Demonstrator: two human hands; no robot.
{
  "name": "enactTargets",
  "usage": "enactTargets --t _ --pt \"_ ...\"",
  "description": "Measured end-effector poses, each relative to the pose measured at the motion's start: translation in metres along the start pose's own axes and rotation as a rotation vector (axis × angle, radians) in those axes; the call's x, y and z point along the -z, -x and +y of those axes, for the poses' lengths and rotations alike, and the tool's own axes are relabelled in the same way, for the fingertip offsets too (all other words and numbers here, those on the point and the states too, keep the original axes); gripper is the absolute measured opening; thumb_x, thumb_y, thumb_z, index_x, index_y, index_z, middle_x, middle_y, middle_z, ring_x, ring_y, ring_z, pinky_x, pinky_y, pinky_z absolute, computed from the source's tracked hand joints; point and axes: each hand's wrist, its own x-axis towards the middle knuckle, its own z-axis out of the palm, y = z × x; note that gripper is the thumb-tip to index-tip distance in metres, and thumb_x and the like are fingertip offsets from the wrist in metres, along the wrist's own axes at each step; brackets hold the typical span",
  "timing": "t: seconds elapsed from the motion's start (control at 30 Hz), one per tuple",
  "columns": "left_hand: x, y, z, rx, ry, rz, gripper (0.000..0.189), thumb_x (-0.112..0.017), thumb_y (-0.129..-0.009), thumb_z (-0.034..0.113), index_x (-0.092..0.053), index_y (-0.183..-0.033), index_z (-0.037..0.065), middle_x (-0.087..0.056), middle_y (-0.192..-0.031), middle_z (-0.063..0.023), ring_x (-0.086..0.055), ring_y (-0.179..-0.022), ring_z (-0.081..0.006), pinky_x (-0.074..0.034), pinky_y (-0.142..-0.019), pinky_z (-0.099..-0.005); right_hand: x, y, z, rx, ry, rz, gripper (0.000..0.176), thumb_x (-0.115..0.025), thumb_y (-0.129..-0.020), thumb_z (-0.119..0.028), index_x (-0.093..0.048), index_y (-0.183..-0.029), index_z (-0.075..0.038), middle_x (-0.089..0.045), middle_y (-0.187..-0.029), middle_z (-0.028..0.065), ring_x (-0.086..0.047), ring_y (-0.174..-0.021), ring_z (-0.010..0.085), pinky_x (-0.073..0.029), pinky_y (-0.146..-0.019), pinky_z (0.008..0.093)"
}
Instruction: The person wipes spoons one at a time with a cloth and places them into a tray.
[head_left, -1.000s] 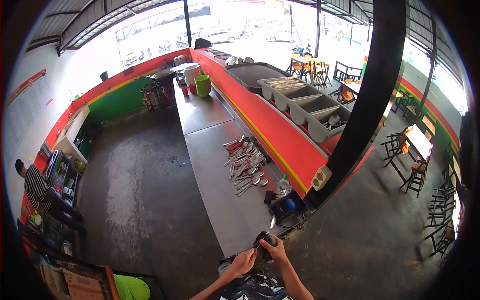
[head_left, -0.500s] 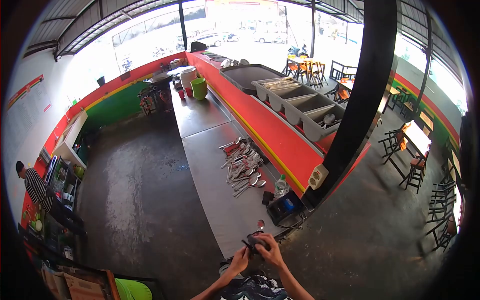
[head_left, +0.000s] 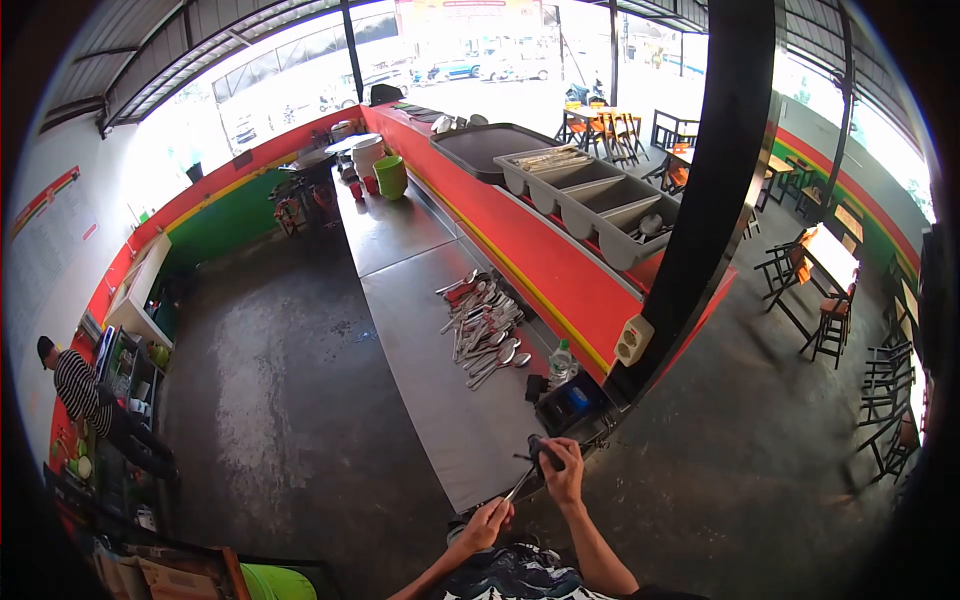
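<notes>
Where a long steel worktop (head_left: 420,300) runs beside a red serving counter (head_left: 540,250) in an open-sided eatery, a person stands at the near end with both hands busy over its corner. A black pillar (head_left: 715,170) rises at the right, and a grey compartment tray (head_left: 590,200) sits up on the counter, well apart from the hands. A second person in a striped top (head_left: 85,395) stands by shelves at the far left. Midway along the worktop lies a loose pile of spoons (head_left: 485,325); nearer are a water bottle (head_left: 560,362) and a black box (head_left: 572,400). The right hand (head_left: 566,470) is closed around a dark cloth (head_left: 540,450) just in front of that box. The left hand (head_left: 490,520) is closed on the lower end of a slim metal utensil (head_left: 518,487) – held slanted over the worktop's near edge, its upper end running into the cloth. Whether that end is a spoon bowl cannot be told, since the cloth covers it.
</notes>
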Motion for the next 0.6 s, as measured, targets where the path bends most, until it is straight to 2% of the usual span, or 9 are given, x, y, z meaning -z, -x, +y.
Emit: enactTargets --t 0.2,0.33,0.37,0.47,0.53,0.6 --pt "0.006 0.005 -0.012 -0.062 0.086 0.043 0.034 -0.037 -0.108 0.029 -0.053 -0.09 0.005 -0.049 -0.074 -0.001 -0.051 -0.066 -0.0095 -0.042 -0.062 -0.0248 0.012 -0.034 0.006 -0.068 -0.006 0.214 0.024 -0.069 -0.083 -0.006 -0.071 -0.106 -0.001 -0.064 -0.104 0.0131 -0.062 -0.1 0.0272 -0.048 -0.091 0.0364" --pt "0.012 -0.005 -0.019 -0.112 0.067 0.111 0.034 -0.039 -0.108 0.03 -0.051 -0.088 0.004 -0.048 -0.074 -0.0012 -0.048 -0.064 -0.009 -0.042 -0.06 -0.0247 0.017 -0.042 -0.036 -0.078 -0.172 0.29 0.025 -0.066 -0.085 -0.006 -0.069 -0.109 0.0 -0.063 -0.107 0.0127 -0.061 -0.099 0.0252 -0.047 -0.09 0.033" --pt "0.013 -0.009 -0.014 -0.132 0.088 0.12 0.034 -0.039 -0.108 0.03 -0.05 -0.088 0.004 -0.049 -0.074 -0.0016 -0.048 -0.063 -0.0091 -0.041 -0.058 -0.0243 0.015 -0.04 -0.044 -0.027 -0.185 0.276 0.027 -0.067 -0.083 -0.004 -0.069 -0.11 -0.001 -0.062 -0.108 0.0121 -0.061 -0.1 0.0242 -0.047 -0.089 0.0322" --pt "0.014 -0.023 -0.007 -0.162 0.174 0.135 0.032 -0.038 -0.108 0.029 -0.052 -0.09 0.006 -0.052 -0.072 -0.0004 -0.047 -0.06 -0.0074 -0.038 -0.055 -0.0233 0.006 -0.027 -0.069 0.122 -0.181 0.143 0.03 -0.069 -0.079 -0.001 -0.07 -0.11 -0.003 -0.062 -0.107 0.0122 -0.061 -0.1 0.0243 -0.048 -0.088 0.0331" --pt "0.017 -0.032 -0.008 -0.17 0.184 0.135 0.031 -0.038 -0.108 0.028 -0.054 -0.092 0.006 -0.054 -0.073 0.0003 -0.047 -0.061 -0.0063 -0.037 -0.054 -0.023 -0.002 -0.014 -0.082 0.208 -0.112 -0.049 0.033 -0.071 -0.075 -0.003 -0.07 -0.109 -0.005 -0.063 -0.106 0.012 -0.062 -0.097 0.0254 -0.049 -0.087 0.0348" --pt "0.023 -0.039 -0.009 -0.178 0.143 0.13 0.029 -0.038 -0.108 0.026 -0.054 -0.094 0.006 -0.054 -0.076 0.0002 -0.049 -0.065 -0.0057 -0.038 -0.056 -0.0231 -0.021 0.008 -0.078 0.198 -0.177 -0.259 0.038 -0.075 -0.071 -0.004 -0.072 -0.109 -0.01 -0.063 -0.107 0.0115 -0.061 -0.101 0.0297 -0.049 -0.09 0.0385"
